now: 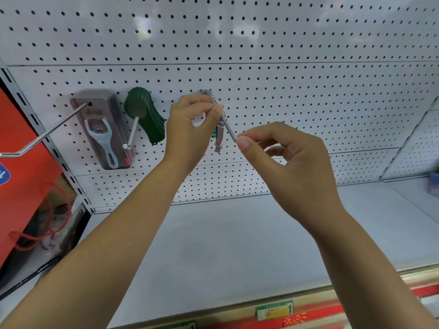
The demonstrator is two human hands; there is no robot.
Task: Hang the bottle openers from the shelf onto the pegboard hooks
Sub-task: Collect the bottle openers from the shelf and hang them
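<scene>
A metal hook (228,127) sticks out of the white pegboard (308,96), with several small key-ring bottle openers (219,136) hanging from it. My left hand (190,124) pinches the rings of an opener on the hook near the board; part of the bunch is hidden behind its fingers. My right hand (282,153) touches the hook's free tip with thumb and forefinger. To the left, carded grey openers (104,131) hang on one hook and dark green openers (145,115) on another.
A long bare hook (42,136) juts out at the far left. The grey shelf (237,233) lies below the board. Red bags (26,176) hang at the left. A blue item (433,184) sits at the far right of the shelf.
</scene>
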